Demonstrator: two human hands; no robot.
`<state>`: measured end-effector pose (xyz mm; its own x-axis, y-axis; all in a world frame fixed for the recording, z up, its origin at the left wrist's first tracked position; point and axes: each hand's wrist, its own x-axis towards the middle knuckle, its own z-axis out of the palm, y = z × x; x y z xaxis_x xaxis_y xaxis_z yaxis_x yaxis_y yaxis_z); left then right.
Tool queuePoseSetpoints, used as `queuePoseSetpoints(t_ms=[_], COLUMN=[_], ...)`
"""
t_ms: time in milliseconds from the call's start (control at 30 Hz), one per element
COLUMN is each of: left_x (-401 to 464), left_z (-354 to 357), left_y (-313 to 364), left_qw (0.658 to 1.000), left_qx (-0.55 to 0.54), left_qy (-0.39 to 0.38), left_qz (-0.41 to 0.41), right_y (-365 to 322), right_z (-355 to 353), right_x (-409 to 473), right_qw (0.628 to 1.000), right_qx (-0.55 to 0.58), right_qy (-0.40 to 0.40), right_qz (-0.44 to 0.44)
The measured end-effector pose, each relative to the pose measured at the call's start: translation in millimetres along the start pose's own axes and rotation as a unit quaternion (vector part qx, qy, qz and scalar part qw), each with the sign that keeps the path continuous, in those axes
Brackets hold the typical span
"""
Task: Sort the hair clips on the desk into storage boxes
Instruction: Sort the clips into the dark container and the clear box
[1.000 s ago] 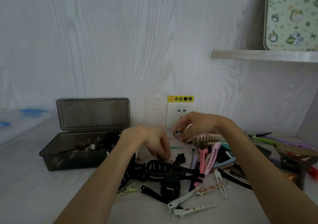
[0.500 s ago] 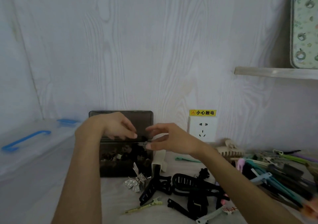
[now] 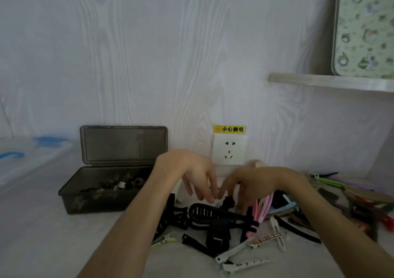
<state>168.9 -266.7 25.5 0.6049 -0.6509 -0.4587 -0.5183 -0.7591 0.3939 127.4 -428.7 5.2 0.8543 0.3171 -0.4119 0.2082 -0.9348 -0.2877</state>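
Head view, the only one. Both hands have come back from the storage box [image 3: 110, 189] to the pile of hair clips [image 3: 251, 220]. Half a second ago they were together over the box at the far left; now they hang over the middle of the desk [image 3: 53, 239], fingers pointing down.

The left hand [image 3: 196, 175] has its fingers loosely spread and relaxed, and holds nothing that I can see. The right hand [image 3: 251, 184] is curved over a small black clip [image 3: 228, 203], its fingertips just beside or touching it. Whether they have closed on the clip cannot be told; motion blur covers the fingers.

The box stands with its lid up against the wall, left of the hands, and holds a layer of small dark and pale pieces. The pile remains on the desk: a large black claw clip [image 3: 204, 211] nearest the hands, pink clips [image 3: 264, 209] to its right, white patterned clips [image 3: 245, 264] on the near side, and a blurred spread of coloured clips [image 3: 332, 184] at the far right.

Judgement: one delivery to the box appears complete and the next pick is beginning, most likely the small black clip. Most of the pile is unsorted, so the task is at an early to middle stage.

A wall socket [image 3: 229, 149] with a yellow warning label [image 3: 229, 129] sits behind the hands; a shelf [image 3: 330, 82] is at upper right.
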Motion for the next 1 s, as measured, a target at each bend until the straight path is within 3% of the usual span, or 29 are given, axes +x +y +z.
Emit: queuePoseSetpoints(t_ms=[233, 400, 500, 567, 667, 867, 1000], left_x=[12, 23, 30, 32, 25, 10, 22], left_z=[15, 17, 24, 24, 12, -7, 2], left_y=[1, 5, 8, 2, -14, -33, -30], left_qw=[0.990, 0.998, 0.997, 0.998, 0.991, 0.949, 0.955], left_qx=[0.069, 0.038, 0.057, 0.050, 0.028, -0.039, -0.003], left_qy=[-0.080, 0.055, 0.026, 0.029, 0.130, 0.306, 0.293], left_qz=[-0.098, -0.006, 0.036, 0.035, 0.035, 0.063, 0.040], right_y=[13, 16, 19, 22, 25, 27, 19], right_z=[-1, -5, -7, -12, -24, -24, 1], right_x=[1, -2, -6, -9, -16, -3, 19], right_qw=[0.997, 0.995, 0.993, 0.988, 0.973, 0.941, 0.941], right_qx=[0.050, 0.073, 0.100, 0.131, 0.154, 0.030, -0.057], right_qy=[0.053, 0.032, 0.035, 0.071, 0.160, 0.326, 0.315], right_qz=[0.041, 0.056, 0.048, 0.040, 0.054, 0.088, 0.106])
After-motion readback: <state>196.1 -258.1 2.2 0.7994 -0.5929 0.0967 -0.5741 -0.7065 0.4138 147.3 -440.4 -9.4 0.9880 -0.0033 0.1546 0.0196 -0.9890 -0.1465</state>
